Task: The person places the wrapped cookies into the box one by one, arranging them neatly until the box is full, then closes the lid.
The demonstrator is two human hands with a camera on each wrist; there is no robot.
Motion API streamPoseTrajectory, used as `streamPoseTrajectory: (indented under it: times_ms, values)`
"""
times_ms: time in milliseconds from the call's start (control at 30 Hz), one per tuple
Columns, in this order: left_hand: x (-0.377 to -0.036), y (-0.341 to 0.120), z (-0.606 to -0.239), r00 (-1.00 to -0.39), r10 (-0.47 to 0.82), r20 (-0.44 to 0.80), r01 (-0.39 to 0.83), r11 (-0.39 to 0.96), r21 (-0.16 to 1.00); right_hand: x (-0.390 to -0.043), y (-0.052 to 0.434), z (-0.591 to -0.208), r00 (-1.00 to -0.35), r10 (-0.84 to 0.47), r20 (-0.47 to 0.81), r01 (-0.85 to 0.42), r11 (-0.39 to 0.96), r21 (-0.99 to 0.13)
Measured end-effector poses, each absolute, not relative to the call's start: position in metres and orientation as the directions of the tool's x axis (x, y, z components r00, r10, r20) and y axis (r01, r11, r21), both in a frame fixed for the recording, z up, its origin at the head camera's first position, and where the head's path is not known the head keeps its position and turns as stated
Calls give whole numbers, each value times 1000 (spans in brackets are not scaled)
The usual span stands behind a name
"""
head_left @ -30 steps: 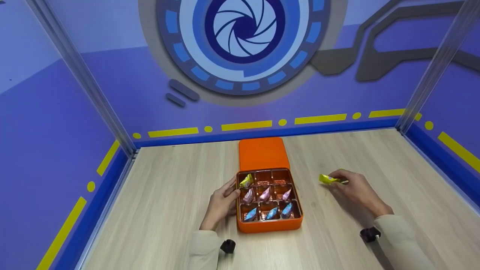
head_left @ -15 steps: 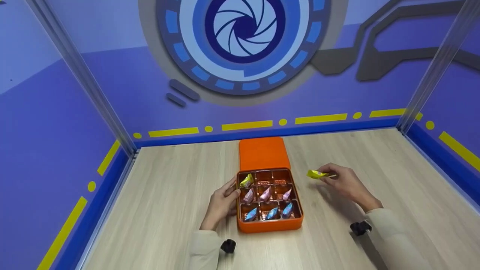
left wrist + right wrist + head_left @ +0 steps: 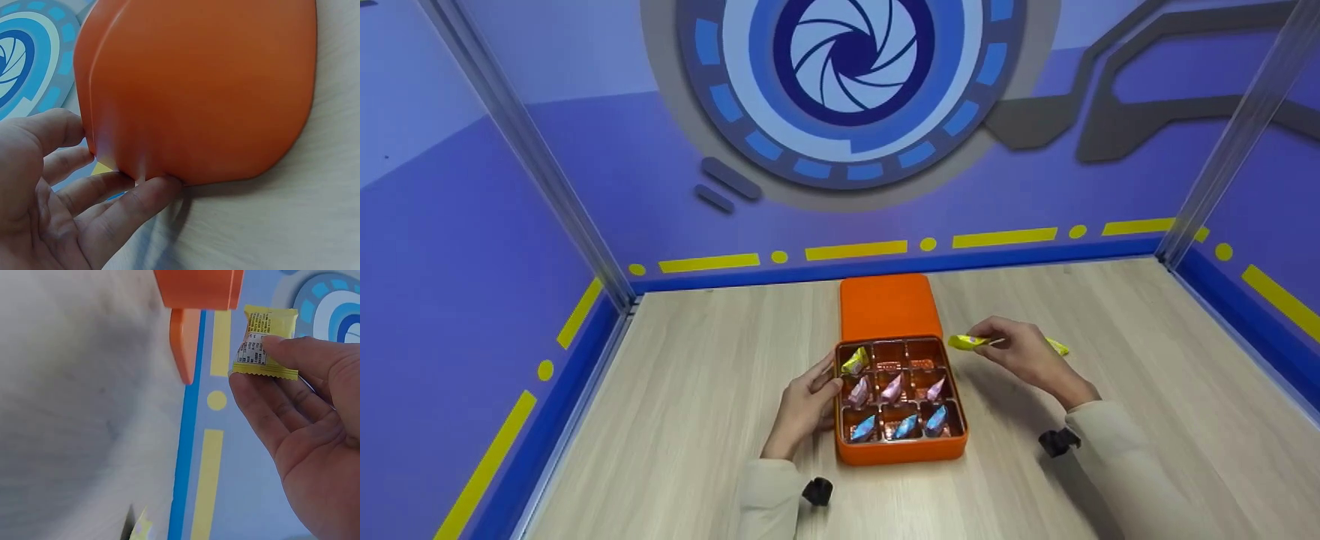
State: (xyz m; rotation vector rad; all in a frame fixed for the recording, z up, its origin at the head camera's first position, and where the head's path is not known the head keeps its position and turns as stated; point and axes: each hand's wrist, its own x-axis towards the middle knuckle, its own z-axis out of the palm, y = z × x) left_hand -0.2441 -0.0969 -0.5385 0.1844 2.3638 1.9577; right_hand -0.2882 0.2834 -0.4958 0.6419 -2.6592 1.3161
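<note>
An orange box (image 3: 900, 453) with a divided tray inside stands on the table. My left hand (image 3: 801, 409) holds its left side, thumb at the rim; in the left wrist view the fingertips meet the edge of the orange wall (image 3: 202, 95). My right hand (image 3: 1024, 358) is just right of the box's far corner. Between thumb and fingers it pinches a yellow wrapped candy (image 3: 281, 323), printed label showing. In the tray, a yellow candy (image 3: 855, 362) sits at far left, pink candies (image 3: 892, 388) fill the middle row and blue candies (image 3: 906, 427) the near row. Two far compartments hold no candy.
Behind the box lies an orange lid (image 3: 891, 306), right up against it. Another yellow candy (image 3: 1059, 346) rests on the table beyond my right hand, partly hidden by it. Blue-purple panels (image 3: 720, 225) wall in the table at the back and sides.
My right hand has moved left toward the box with the yellow candy, uncovering another yellow candy on the table behind it. My left hand and the box stay in place.
</note>
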Motion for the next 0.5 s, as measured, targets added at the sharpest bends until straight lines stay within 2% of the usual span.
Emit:
streamPoseTrajectory:
  times_ms: [500]
  values:
    - [-243,-98,-538,-989,144,20,47,188,981,-297,256,-480,-885,-406,227,-431,532,-729]
